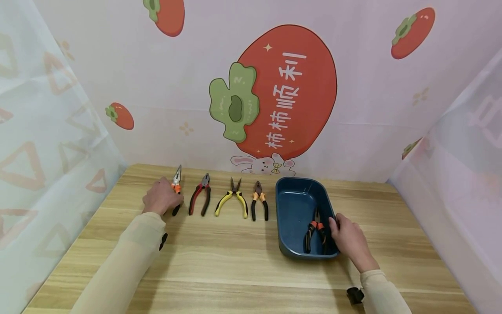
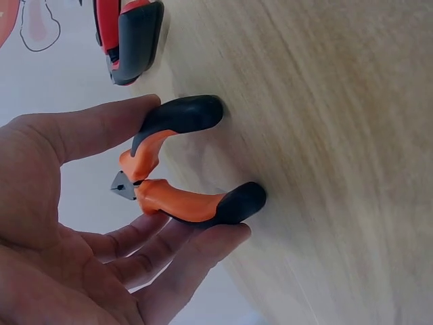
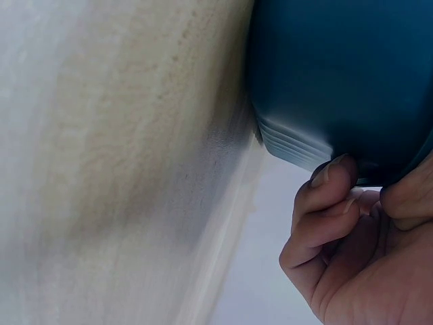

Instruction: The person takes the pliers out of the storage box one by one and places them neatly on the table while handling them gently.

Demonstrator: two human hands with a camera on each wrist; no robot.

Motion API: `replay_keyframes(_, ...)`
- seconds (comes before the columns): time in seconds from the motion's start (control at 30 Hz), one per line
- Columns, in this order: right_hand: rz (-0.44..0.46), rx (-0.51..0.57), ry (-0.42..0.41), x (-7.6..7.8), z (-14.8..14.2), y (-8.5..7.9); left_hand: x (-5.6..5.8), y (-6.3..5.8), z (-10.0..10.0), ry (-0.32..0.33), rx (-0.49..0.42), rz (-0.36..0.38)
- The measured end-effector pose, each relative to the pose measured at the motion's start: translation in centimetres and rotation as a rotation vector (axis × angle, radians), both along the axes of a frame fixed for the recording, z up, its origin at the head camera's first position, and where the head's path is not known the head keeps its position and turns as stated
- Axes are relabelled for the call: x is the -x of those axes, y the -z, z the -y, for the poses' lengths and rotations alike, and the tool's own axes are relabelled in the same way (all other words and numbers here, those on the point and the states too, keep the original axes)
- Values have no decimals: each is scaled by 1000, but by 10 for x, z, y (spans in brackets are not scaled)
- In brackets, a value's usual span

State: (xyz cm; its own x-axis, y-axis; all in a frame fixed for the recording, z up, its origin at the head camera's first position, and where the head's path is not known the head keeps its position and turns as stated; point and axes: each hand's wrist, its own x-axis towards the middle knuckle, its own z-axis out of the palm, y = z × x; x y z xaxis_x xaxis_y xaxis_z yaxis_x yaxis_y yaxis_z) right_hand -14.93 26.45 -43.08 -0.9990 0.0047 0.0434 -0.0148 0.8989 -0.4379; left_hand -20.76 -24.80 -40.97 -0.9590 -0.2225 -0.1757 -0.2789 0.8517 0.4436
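At the left end of the row, my left hand (image 1: 161, 197) pinches the long-nose pliers with orange and black handles (image 1: 177, 185). The left wrist view shows the thumb on one handle (image 2: 186, 115) and the fingers along the other, with the handles spread apart. My right hand (image 1: 351, 237) grips the right rim of a dark blue plastic bin (image 1: 292, 218), its thumb over the edge and its fingers (image 3: 325, 223) curled under the rim outside. Inside the bin, black and orange pliers (image 1: 317, 229) lean at the right.
Right of the left hand lie red and black pliers (image 1: 205, 187), yellow and black long-nose pliers (image 1: 234, 194), then black and light-orange pliers (image 1: 258, 196). They lie in a row on the wooden table (image 1: 219, 270). A printed backdrop (image 1: 196, 87) stands behind the table's far edge.
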Motion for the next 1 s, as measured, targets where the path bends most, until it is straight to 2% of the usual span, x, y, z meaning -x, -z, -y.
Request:
replay_keyframes(0.43, -8, -1, -3, 1, 1, -1, 8, 0, -1, 6, 22, 80)
replay_keyframes(1.0, -2, -9, -14, -2, 2, -3, 10, 0, 1, 33, -3, 113)
